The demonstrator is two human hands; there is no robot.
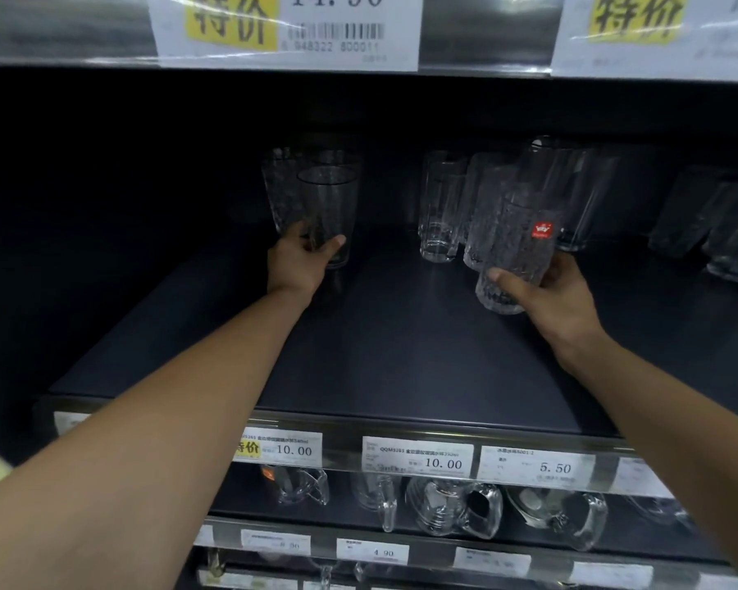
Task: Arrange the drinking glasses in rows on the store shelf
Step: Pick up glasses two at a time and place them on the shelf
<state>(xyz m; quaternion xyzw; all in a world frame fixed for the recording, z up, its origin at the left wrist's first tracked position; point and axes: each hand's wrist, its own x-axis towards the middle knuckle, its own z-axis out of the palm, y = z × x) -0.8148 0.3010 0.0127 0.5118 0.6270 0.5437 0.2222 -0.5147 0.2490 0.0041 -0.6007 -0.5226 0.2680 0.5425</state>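
Note:
On the dark shelf [401, 355] my left hand [301, 259] grips the base of a plain clear glass [327, 202] standing at the back left. A patterned glass [280, 189] stands right behind it. My right hand [550, 295] holds a textured glass with a red sticker [516, 244] near its base, tilted slightly, just above or on the shelf. Behind that glass stand a tall plain glass [442, 206] and further clear glasses [571, 185], bunched together.
More glasses [716, 223] crowd the far right of the shelf. Price tags [418, 455] line the shelf's front rail. Glass mugs [452, 504] lie on the shelf below. The upper shelf edge with large labels [286, 27] hangs overhead.

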